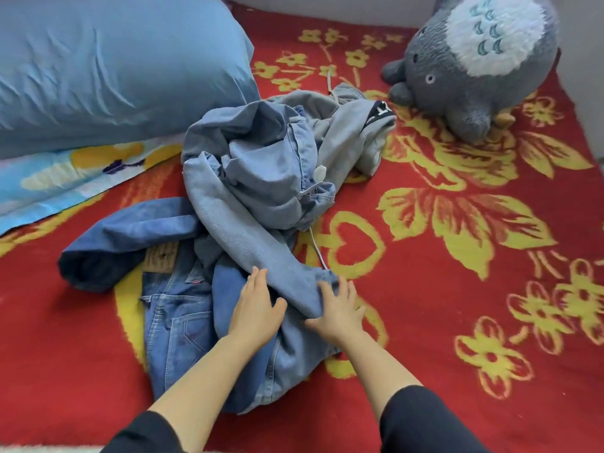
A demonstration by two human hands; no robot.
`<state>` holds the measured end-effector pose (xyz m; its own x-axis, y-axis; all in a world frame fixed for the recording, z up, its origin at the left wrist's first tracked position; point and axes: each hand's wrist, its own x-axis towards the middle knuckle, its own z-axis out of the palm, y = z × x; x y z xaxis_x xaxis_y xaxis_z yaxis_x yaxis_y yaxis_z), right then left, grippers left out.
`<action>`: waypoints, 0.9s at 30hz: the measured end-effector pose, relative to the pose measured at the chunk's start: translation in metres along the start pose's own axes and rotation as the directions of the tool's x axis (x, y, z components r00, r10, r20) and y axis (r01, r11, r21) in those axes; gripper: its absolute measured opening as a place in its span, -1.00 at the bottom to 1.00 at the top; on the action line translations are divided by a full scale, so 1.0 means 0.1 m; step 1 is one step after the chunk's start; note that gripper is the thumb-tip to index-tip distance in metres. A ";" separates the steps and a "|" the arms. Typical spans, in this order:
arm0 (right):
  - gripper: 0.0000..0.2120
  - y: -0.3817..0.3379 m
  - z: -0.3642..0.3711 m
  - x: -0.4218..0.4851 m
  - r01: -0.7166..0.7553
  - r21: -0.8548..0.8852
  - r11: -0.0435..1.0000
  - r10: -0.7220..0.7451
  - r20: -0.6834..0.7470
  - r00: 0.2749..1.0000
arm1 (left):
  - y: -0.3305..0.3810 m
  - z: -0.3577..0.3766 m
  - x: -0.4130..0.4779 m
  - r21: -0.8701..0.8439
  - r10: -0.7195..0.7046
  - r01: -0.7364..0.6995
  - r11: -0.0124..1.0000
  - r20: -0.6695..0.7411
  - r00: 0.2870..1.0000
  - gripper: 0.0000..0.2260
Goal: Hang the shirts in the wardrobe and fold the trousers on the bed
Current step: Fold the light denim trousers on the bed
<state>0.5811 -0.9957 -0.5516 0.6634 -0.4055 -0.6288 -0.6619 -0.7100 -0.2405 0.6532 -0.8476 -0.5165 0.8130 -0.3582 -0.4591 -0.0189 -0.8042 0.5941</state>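
A heap of clothes lies in the middle of the bed. Blue jeans point(176, 325) with a tan waistband patch lie at the near left, partly under a darker blue garment point(130, 237). A pale blue garment point(248, 178) is crumpled over them, one long sleeve-like part running down towards me. A grey garment point(356, 132) with a white drawstring lies behind it. My left hand point(256, 308) rests flat on the clothes beside that long part. My right hand point(340, 308) lies on its end, thumb against the cloth, fingers nearly straight.
The bed is covered by a red blanket point(457, 289) with yellow flowers. A large blue pillow point(108, 67) lies at the far left over a patterned sheet point(65, 181). A grey plush toy point(474, 70) sits at the far right by the wall.
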 end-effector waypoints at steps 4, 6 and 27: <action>-0.86 -0.05 -0.01 0.02 -0.001 0.420 0.908 0.030 -0.062 0.998 | -0.07 0.10 0.02 -0.017 -0.001 0.001 1.000 0.017 1.000 -0.29; -0.81 -0.04 -0.22 -0.06 0.065 0.655 0.752 0.069 -0.176 0.982 | -0.05 0.08 0.03 -0.043 -0.017 0.017 0.999 0.002 1.000 -0.27; -0.79 2.29 -1.84 -1.39 -0.168 0.985 0.031 0.409 0.141 0.901 | 1.91 0.29 -0.52 -0.669 -0.098 0.143 0.729 0.105 0.990 -0.61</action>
<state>0.4011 -1.2080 -0.3837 0.2780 -0.5750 -0.7695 -0.4763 0.6132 -0.6302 0.5909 -0.9964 -0.3980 0.7454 -0.3258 -0.5816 0.4918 -0.3201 0.8097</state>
